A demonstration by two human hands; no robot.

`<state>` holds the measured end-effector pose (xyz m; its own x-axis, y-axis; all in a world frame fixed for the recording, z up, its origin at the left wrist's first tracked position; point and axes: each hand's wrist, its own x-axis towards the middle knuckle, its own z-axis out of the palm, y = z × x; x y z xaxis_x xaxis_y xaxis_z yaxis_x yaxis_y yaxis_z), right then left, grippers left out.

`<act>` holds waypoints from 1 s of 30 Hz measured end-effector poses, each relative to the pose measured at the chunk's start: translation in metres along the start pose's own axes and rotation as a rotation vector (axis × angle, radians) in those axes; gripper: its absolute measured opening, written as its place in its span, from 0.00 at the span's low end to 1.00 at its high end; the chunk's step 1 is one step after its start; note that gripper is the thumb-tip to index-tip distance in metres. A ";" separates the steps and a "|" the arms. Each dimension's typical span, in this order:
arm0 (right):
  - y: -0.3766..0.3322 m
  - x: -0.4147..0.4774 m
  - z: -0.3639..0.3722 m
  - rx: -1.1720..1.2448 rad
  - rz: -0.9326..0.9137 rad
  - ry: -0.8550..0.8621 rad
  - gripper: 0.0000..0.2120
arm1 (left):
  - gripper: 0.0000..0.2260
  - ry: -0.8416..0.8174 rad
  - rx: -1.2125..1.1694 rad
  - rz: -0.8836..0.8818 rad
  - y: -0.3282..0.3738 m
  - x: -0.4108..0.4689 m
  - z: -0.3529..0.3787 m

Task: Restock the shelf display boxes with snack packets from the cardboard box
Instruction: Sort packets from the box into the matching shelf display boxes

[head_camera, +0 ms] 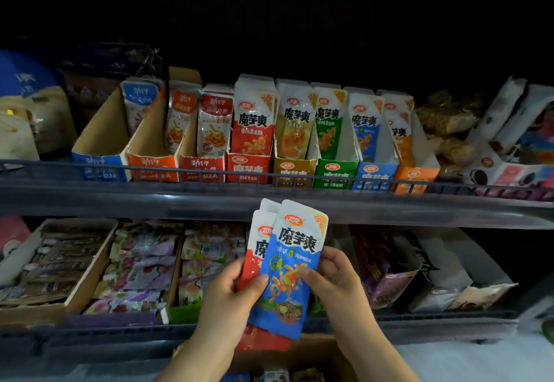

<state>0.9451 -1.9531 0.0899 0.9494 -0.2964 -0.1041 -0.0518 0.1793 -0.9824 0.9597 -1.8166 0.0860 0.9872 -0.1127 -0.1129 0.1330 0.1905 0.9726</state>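
I hold a small stack of snack packets upright in front of the shelf edge. A blue packet [289,264] is in front and a red packet [254,261] lies behind it. My left hand [230,294] grips the stack from the left, thumb on the blue packet. My right hand [335,276] pinches the blue packet's right edge. On the upper shelf stands a row of display boxes: red [247,168], yellow [292,171], green [334,173], blue [374,174] and orange [415,177]. The cardboard box [311,357] sits low, below my hands, with packets inside.
Further display boxes [153,165] with other snacks stand at the left of the upper shelf behind a wire rail [180,171]. The lower shelf holds trays of mixed packets [141,264]. Loose bags [509,129] lie at the right.
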 end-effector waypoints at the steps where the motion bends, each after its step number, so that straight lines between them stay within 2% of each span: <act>1: -0.008 0.003 -0.003 0.001 -0.005 -0.002 0.10 | 0.11 -0.008 -0.002 0.010 0.004 0.000 0.002; 5: -0.048 0.019 -0.023 -0.149 -0.078 -0.038 0.09 | 0.11 -0.032 -0.022 -0.003 0.016 0.009 0.009; 9: -0.078 0.041 -0.036 -0.369 -0.077 -0.034 0.05 | 0.10 -0.061 -0.074 -0.032 0.032 0.026 0.023; 13: -0.106 0.058 -0.046 -0.307 -0.100 -0.075 0.07 | 0.08 -0.080 -0.182 -0.019 0.052 0.044 0.038; 17: -0.142 0.074 -0.055 -0.215 -0.120 -0.067 0.07 | 0.06 -0.017 -0.192 0.012 0.066 0.061 0.038; 19: -0.161 0.084 -0.060 -0.212 -0.206 -0.023 0.06 | 0.06 0.012 -0.160 0.045 0.071 0.068 0.034; 22: -0.187 0.102 -0.071 -0.271 -0.383 0.139 0.10 | 0.08 0.056 -0.090 0.099 0.073 0.075 0.028; 25: -0.206 0.122 -0.079 -0.334 -0.486 0.254 0.10 | 0.09 0.061 -0.041 0.139 0.076 0.078 0.025; 30: -0.217 0.156 -0.082 -0.493 -0.609 0.368 0.02 | 0.10 0.003 0.021 0.163 0.074 0.082 0.022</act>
<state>1.0792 -2.1152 0.2743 0.6993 -0.5082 0.5027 0.2242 -0.5119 -0.8293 1.0491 -1.8330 0.1535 0.9958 -0.0789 0.0459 -0.0306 0.1851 0.9822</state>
